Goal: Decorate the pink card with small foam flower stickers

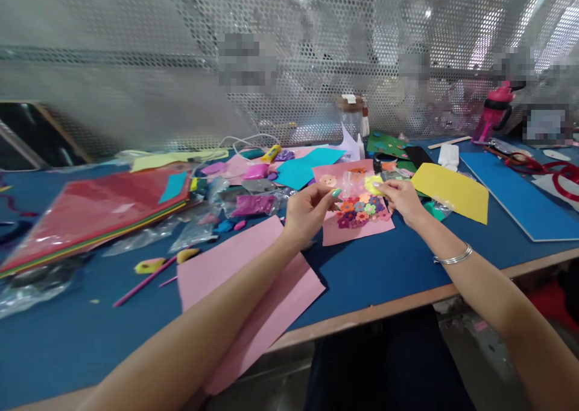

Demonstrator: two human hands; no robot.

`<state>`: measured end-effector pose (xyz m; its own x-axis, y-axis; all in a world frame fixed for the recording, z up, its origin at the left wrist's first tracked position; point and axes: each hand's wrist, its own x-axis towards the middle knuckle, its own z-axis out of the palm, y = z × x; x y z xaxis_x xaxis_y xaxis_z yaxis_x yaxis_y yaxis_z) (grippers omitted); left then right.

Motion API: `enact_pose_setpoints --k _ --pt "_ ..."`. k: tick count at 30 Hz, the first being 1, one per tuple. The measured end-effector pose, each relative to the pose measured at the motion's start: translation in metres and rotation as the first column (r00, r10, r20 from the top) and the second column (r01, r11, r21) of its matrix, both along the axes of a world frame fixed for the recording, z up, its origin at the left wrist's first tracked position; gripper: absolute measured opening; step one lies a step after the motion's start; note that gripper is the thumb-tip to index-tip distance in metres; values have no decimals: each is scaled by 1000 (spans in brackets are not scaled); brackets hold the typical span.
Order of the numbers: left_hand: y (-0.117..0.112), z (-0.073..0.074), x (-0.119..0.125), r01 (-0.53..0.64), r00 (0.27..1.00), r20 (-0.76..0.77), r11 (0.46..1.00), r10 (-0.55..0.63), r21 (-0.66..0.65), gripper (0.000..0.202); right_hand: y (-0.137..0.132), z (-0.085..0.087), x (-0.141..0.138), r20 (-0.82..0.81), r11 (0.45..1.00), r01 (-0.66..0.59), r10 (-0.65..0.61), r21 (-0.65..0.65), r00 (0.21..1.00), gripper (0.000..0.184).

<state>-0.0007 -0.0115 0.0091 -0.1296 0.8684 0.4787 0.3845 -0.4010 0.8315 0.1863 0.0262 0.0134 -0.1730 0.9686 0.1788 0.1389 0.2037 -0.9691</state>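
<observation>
My left hand (311, 213) is closed in a pinch at the left side of a pink sheet (330, 235). What its fingertips hold, if anything, is too small to make out. Pinched in my right hand (404, 201) is a small bright yellow piece (373, 185), its exact kind unclear. Between the hands a bit of clear plastic (348, 184) shows. Just below lies a cluster of colourful flower cutouts (360, 210) on the pink sheet, in orange, purple, green and pink. A round pale face-like shape (328, 182) sits at the sheet's upper left.
Under my left forearm lies a larger pink sheet (235, 266). Red folders (108, 206), clay packets (254, 204) and a purple stick (143, 282) are to the left. Yellow paper (456, 192), a blue board (520, 197) and a pink bottle (491, 115) stand right. Perforated metal (289, 103) backs the table.
</observation>
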Motion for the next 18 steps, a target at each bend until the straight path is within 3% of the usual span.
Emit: enact_pose_setpoints --k 6,10,14,18 --pt "-1 3 -2 -73 996 -39 996 75 52 21 2 -2 1 -16 1000 11 -12 -20 1000 25" --pt "4 -2 -5 -80 992 -92 996 85 50 20 9 -5 5 -6 989 150 -150 -16 989 25" --pt "8 -8 -5 -72 996 -53 997 74 39 30 21 -8 15 138 954 291 -279 -78 950 28" --pt "7 -10 -4 -57 998 -28 998 58 32 33 27 -8 23 256 894 437 -448 103 857 34"
